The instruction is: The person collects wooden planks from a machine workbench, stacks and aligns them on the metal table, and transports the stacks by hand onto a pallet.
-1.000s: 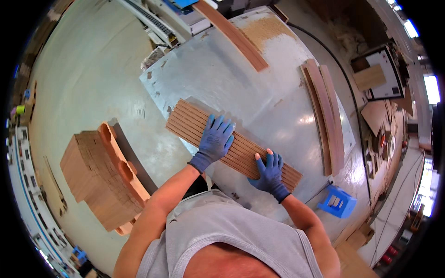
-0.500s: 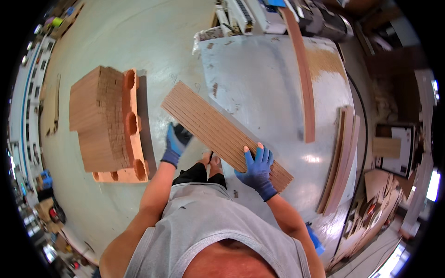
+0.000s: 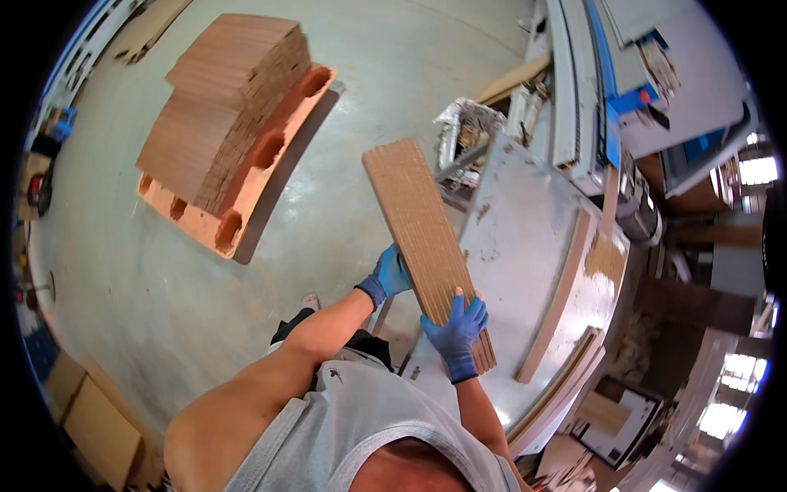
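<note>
Greyish floor [image 3: 156, 328] everywhere, stack of brown boards [image 3: 205, 90] on an orangey pallet [image 3: 250, 193] off to your left, metal table [image 3: 518, 225] on your right. Your bundle of wooden strips [image 3: 420, 217] is in both hands, near end over the table, far end out over the floor. Left hand [image 3: 392, 273] is curled round its left edge, fingers mostly hidden; right hand [image 3: 457, 332] spans the near part, thumb and fingers apart. What I'd worry about: they look like separate pieces with no strap that I can see, so a loose squeeze could let one slide out, and both hands sit toward the near half, so the far end might dip. Long axis runs lengthwise away from you, far end angled left.
</note>
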`<state>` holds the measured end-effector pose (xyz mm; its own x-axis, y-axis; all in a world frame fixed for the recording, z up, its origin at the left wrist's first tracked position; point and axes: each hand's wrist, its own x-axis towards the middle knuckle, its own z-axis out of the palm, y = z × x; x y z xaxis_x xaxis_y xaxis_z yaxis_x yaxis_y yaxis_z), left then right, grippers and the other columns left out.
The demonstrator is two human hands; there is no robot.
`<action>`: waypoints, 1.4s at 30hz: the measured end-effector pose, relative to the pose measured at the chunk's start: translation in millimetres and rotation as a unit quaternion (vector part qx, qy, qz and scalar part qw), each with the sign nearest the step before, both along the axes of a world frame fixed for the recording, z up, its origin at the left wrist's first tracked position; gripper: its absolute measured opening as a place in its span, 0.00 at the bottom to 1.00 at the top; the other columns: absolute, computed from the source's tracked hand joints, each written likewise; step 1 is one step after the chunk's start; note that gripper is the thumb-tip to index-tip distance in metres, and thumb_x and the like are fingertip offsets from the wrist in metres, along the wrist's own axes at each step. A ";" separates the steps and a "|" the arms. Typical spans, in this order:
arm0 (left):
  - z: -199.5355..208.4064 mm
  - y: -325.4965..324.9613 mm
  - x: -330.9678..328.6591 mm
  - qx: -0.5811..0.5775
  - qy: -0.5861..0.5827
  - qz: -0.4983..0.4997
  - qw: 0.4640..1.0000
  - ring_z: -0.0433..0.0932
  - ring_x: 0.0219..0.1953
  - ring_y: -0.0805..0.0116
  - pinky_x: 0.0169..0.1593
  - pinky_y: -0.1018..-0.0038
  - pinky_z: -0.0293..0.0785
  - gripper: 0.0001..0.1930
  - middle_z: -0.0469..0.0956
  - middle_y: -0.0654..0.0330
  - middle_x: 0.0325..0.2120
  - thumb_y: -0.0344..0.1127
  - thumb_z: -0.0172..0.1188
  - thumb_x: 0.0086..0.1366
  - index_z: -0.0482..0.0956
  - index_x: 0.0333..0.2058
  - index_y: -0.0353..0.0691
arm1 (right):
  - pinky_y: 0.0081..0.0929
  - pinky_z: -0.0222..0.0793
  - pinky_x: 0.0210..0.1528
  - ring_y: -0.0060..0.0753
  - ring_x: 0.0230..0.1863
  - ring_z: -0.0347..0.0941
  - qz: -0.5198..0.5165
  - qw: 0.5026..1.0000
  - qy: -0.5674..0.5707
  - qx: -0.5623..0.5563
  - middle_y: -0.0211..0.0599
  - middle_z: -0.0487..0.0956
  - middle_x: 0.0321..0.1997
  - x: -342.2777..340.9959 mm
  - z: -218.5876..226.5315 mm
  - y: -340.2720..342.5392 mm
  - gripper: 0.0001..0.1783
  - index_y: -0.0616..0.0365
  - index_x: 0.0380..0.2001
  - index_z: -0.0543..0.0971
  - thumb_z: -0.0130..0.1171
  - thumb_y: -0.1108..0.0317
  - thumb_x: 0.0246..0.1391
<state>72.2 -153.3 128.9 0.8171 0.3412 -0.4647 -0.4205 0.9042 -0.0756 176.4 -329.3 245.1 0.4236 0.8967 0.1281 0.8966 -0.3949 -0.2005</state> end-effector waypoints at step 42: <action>-132.3 258.2 -800.6 -0.019 0.266 0.552 0.790 0.77 0.58 0.56 0.63 0.59 0.72 0.29 0.76 0.51 0.59 0.52 0.55 0.73 0.68 0.65 0.38 | 0.26 0.72 0.57 0.28 0.56 0.73 0.298 0.610 0.656 -0.330 0.42 0.76 0.59 -738.3 -227.7 495.8 0.44 0.71 0.68 0.63 0.71 0.67 0.52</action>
<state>-728.4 104.9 -3.4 -0.2836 0.6870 -0.6690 -0.9325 -0.0348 0.3595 -561.9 166.5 17.4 -0.6534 0.6146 -0.4419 0.1582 -0.4601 -0.8737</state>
